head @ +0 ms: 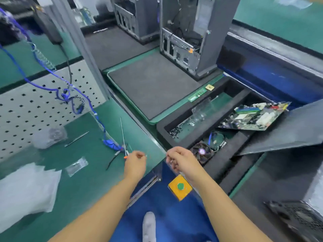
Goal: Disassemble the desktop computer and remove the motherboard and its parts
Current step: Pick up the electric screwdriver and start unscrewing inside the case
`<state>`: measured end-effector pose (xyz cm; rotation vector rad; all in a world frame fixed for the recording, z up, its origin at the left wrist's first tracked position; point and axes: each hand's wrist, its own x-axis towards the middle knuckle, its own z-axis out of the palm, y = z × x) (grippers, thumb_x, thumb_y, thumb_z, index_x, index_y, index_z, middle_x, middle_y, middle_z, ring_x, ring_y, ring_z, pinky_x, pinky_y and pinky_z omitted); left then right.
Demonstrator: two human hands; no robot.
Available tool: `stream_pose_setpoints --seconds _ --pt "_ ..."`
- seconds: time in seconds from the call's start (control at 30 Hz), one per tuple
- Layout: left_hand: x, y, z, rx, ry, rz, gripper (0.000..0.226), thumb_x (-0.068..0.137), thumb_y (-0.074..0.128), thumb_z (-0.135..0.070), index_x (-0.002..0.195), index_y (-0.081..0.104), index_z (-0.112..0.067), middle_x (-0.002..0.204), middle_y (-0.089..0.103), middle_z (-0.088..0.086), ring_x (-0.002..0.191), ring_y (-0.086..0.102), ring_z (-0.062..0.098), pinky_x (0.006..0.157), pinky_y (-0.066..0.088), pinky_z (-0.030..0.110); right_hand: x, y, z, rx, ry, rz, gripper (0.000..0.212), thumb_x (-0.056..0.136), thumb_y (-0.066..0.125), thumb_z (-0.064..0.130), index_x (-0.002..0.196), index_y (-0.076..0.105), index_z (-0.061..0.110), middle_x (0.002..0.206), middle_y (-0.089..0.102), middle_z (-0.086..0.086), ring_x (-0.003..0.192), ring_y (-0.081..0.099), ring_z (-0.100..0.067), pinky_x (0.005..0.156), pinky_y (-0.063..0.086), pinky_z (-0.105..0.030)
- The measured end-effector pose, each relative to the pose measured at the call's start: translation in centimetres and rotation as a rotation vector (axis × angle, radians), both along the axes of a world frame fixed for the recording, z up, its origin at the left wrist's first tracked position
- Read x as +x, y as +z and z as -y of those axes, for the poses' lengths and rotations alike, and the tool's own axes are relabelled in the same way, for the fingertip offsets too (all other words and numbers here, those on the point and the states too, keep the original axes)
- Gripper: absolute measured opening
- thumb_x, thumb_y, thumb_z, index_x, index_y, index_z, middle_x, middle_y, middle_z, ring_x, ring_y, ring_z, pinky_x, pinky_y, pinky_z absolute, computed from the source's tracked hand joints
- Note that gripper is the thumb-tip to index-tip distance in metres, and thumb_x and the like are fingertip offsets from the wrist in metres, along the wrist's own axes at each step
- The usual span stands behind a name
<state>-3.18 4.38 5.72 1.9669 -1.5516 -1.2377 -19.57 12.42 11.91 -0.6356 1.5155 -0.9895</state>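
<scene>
Left hand (135,162) and right hand (180,160) hover curled at the counter (87,180) edge, grip too blurred to tell; anything tiny could drop, and that tilted motherboard (253,117) may slide.

Single view: head-worn wide-angle, standing over the bench, pitched forward and down. Forearms enter at the near edge; left hand (135,161) and right hand (178,159) close, mid-frame. Open computer case (208,49) far. Green bench (87,180) left, foam tray (197,123) right.

Green bench top (83,180), white pegboard (26,105), grey upright post (75,41), blue floor (174,224)
</scene>
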Motion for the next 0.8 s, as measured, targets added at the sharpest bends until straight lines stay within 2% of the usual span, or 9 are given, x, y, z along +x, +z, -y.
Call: stream_pose_setpoints --seconds 0.07,0.13,0.27,0.33,0.4,0.53,0.63,0.73,0.8 --pt "3.5 -1.9 1.7 -0.012 0.092 0.165 0.022 0.09 0.06 -0.012 0.11 0.066 -0.007 0.121 0.061 0.016 0.111 0.056 0.032 0.092 0.044 0.035 1.9 -0.9 0.9 0.048 0.026 -0.007 0.017 0.095 0.056 0.022 0.087 0.066 0.01 0.077 0.064 -0.006 0.058 0.048 -0.019 0.051 0.039 -0.029" --pt "6.3 -3.3 3.3 0.028 0.163 0.296 0.032 0.09 0.061 -0.014 0.12 0.06 -0.005 0.13 0.05 0.021 0.122 0.048 0.038 0.1 0.041 0.043 3.4 -1.5 1.6 0.063 0.028 0.007 0.014 0.095 0.055 0.018 0.088 0.064 0.01 0.076 0.065 -0.004 0.056 0.048 -0.016 0.051 0.037 -0.029" --pt "9.8 -6.3 5.9 0.169 0.088 0.48 0.046 0.094 0.06 -0.025 0.134 0.047 -0.004 0.139 0.042 0.02 0.129 0.041 0.038 0.102 0.039 0.05 4.8 -2.3 2.1 0.091 0.036 0.001 0.013 0.097 0.053 0.014 0.089 0.063 0.011 0.073 0.066 0.001 0.054 0.049 -0.012 0.05 0.039 -0.024" --pt "10.3 -7.6 6.4 0.231 0.01 0.522 0.05 0.095 0.061 -0.034 0.133 0.048 -0.005 0.14 0.04 0.019 0.129 0.041 0.038 0.102 0.039 0.051 4.9 -2.7 2.0 0.114 0.041 -0.01 0.013 0.097 0.053 0.014 0.091 0.064 0.01 0.073 0.066 0.002 0.055 0.049 -0.012 0.05 0.039 -0.024" --pt "10.5 -8.5 6.6 0.224 -0.038 0.568 0.043 0.094 0.063 -0.035 0.126 0.051 -0.009 0.134 0.045 0.017 0.124 0.045 0.037 0.098 0.04 0.05 4.9 -3.1 1.8 0.13 0.041 -0.031 0.013 0.097 0.054 0.015 0.091 0.064 0.01 0.072 0.066 0.002 0.055 0.05 -0.012 0.05 0.04 -0.024" --pt "10.9 -9.5 6.4 0.176 -0.133 0.528 0.022 0.096 0.059 -0.02 0.112 0.054 -0.006 0.118 0.058 0.021 0.11 0.057 0.04 0.088 0.045 0.045 5.0 -3.7 1.8 0.146 0.049 -0.05 0.012 0.096 0.055 0.017 0.09 0.064 0.012 0.074 0.067 0.003 0.057 0.051 -0.012 0.052 0.041 -0.023" --pt "10.9 -9.1 6.4 0.165 -0.169 0.486 0.021 0.097 0.054 -0.012 0.112 0.052 0.003 0.118 0.057 0.027 0.109 0.057 0.043 0.087 0.046 0.045 5.5 -4.0 2.1 0.143 0.075 -0.036 0.011 0.094 0.055 0.018 0.089 0.064 0.013 0.076 0.068 0.002 0.058 0.051 -0.012 0.053 0.042 -0.024" --pt "10.8 -7.9 6.5 0.152 -0.149 0.449 0.016 0.098 0.045 -0.006 0.11 0.05 0.003 0.115 0.058 0.026 0.105 0.057 0.043 0.083 0.045 0.044 6.4 -4.2 2.9 0.132 0.081 -0.027 0.012 0.094 0.054 0.017 0.089 0.064 0.013 0.075 0.068 0.001 0.058 0.051 -0.014 0.052 0.041 -0.024" --pt "11.0 -7.1 6.6 0.14 -0.154 0.424 0.02 0.098 0.041 -0.007 0.114 0.051 0.002 0.114 0.06 0.026 0.105 0.058 0.042 0.083 0.045 0.042 7.2 -4.5 3.4 0.148 0.113 -0.051 0.011 0.094 0.054 0.02 0.091 0.064 0.014 0.077 0.068 0.002 0.06 0.051 -0.015 0.054 0.042 -0.025"
